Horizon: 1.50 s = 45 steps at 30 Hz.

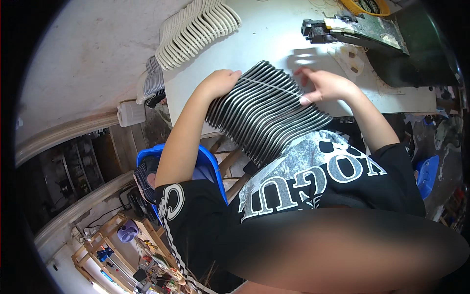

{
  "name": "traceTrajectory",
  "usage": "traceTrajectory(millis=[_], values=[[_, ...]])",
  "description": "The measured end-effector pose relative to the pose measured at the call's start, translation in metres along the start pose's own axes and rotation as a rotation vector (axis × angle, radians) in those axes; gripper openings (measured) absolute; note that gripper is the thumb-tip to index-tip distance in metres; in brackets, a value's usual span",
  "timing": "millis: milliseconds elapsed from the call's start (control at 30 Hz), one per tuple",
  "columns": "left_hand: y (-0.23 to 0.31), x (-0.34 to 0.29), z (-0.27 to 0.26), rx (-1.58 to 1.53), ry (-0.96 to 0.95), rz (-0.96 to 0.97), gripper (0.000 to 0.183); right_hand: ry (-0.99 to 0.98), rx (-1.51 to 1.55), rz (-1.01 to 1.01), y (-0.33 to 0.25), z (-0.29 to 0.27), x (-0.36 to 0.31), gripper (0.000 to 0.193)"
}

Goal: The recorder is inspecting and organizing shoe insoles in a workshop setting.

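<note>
So the main thing here is a dark stack (267,110) of thin curved pieces, all nested on edge like ribs. It sits right in front of the person, part of it over the near edge of a white table (271,41) and its lower end right up by the black and grey shirt (313,183). A thin pale band (269,85) runs across the top of the stack, from one hand to the other.

The left hand (223,83) is curled over the stack's upper left corner, by one end of the band. Its fingertips are mostly hidden, so can't tell if it's pinching the band or just steadying the stack. The right hand (325,87) is at the stack's right side, thumb by the band's other end, fingers spread apart and a bit blurred, not clenched around anything.

Beyond the stack to the left there's a cream stack (198,32) of similar shape. Beyond it to the right, a machine arm (364,33) and a yellow basket (387,9). Left of the stack and nearer the person is a blue tub (215,166).
</note>
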<state>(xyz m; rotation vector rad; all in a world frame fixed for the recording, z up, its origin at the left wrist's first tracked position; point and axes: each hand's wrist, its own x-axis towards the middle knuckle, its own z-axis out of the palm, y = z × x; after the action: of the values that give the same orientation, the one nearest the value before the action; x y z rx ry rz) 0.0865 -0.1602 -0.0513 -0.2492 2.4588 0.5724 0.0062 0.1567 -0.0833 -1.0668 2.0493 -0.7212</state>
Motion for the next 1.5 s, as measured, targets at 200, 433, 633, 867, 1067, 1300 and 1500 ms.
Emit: traceTrajectory(millis=[200, 433, 633, 867, 1067, 1300, 1500], values=[[-0.036, -0.046, 0.006, -0.306, 0.037, -0.073, 0.060, -0.163, 0.193, 0.059, -0.010, 0.009, -0.050, 0.094], [-0.071, -0.065, 0.044, -0.444, 0.098, -0.094, 0.068, -0.018, 0.734, 0.211, -0.015, 0.054, -0.068, 0.101], [-0.081, -0.072, 0.049, -0.424, 0.191, -0.242, 0.083, 0.353, 0.820, 0.158, -0.037, 0.076, -0.005, 0.109], [-0.107, -0.074, 0.053, -0.653, 0.314, -0.294, 0.074, 0.510, 0.843, 0.076, -0.031, 0.073, 0.073, 0.095], [-0.108, -0.097, 0.066, -0.652, 0.375, -0.155, 0.063, 0.134, 0.793, 0.198, -0.044, 0.080, -0.008, 0.068], [-0.107, -0.087, 0.049, -0.457, -0.105, -0.533, 0.042, 0.065, 0.860, 0.297, -0.047, 0.064, -0.005, 0.064], [-0.129, -0.080, 0.095, -0.542, 0.509, -0.171, 0.037, 0.193, 0.851, 0.121, -0.050, 0.066, 0.028, 0.082]])
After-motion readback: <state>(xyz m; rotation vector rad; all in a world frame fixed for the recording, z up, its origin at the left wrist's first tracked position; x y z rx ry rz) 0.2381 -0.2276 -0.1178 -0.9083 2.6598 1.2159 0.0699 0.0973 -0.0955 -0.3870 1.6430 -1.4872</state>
